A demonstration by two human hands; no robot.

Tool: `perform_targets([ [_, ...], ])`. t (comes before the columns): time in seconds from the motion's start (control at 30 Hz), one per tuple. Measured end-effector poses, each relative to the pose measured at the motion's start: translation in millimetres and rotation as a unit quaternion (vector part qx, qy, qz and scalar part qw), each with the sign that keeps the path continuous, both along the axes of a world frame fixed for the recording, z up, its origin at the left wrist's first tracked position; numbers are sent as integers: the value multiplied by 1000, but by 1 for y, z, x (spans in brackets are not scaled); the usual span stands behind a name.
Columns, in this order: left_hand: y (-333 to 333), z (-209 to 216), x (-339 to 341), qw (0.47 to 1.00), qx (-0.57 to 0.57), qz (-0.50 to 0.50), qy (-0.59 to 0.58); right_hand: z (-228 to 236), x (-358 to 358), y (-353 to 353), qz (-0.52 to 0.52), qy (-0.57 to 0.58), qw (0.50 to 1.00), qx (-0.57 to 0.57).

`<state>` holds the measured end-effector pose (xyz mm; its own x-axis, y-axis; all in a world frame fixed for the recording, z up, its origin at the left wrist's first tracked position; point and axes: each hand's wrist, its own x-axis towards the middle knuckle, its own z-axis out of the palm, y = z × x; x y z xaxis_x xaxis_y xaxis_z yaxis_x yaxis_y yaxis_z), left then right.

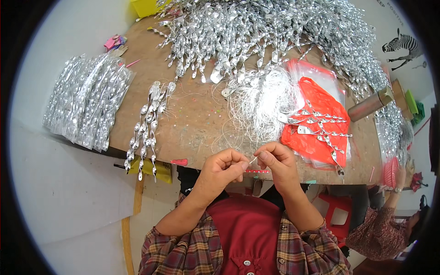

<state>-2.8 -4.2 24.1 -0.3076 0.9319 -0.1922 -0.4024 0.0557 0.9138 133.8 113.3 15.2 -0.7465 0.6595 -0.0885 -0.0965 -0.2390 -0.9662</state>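
Close to the table's front edge, my left hand (pixel 223 170) and my right hand (pixel 278 166) nearly meet, fingertips pinched. Between them shows a short bit of thin white string (pixel 253 160), gripped from both sides. A tangled heap of white string (pixel 263 107) lies just beyond. To its right, several twisted silver strips (pixel 316 130) rest on a red plastic bag (pixel 293 140). Left of my hands, more twisted silver strips (pixel 149 123) hang partly over the edge, with fine strings at their far ends.
A big heap of silver twisted strips (pixel 275 27) covers the table's far side. Clear-bagged strips (pixel 87 103) lie at the left. A metal bottle (pixel 370 104) lies at an angle on the right. Another person (pixel 380 231) sits at the right, near a red stool (pixel 338 217).
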Motion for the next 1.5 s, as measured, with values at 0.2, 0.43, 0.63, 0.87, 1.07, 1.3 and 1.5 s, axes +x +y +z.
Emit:
perform_targets([
  [0.2,3,-5,-2,1000,-11,-2,2,-2,3,2,-2,13,1000,15],
  [0.43,-3,-16,-12,998,-12,-67,10,-5,1,10,-57,7,997,53],
  [0.63,-31,-56,-25,976,-46,-193,87,-27,13,49,-185,65,979,53],
  [0.87,-48,-27,-48,978,-138,42,150,-37,11,50,-182,45,981,39],
  [1.07,-58,6,-141,820,-145,335,441,-36,15,44,-157,25,985,70],
  [1.3,-56,-20,-192,656,-317,261,633,-37,19,41,-138,11,987,79],
  [1.5,-27,-27,-143,658,-92,231,711,-28,7,24,-122,-35,986,108],
])
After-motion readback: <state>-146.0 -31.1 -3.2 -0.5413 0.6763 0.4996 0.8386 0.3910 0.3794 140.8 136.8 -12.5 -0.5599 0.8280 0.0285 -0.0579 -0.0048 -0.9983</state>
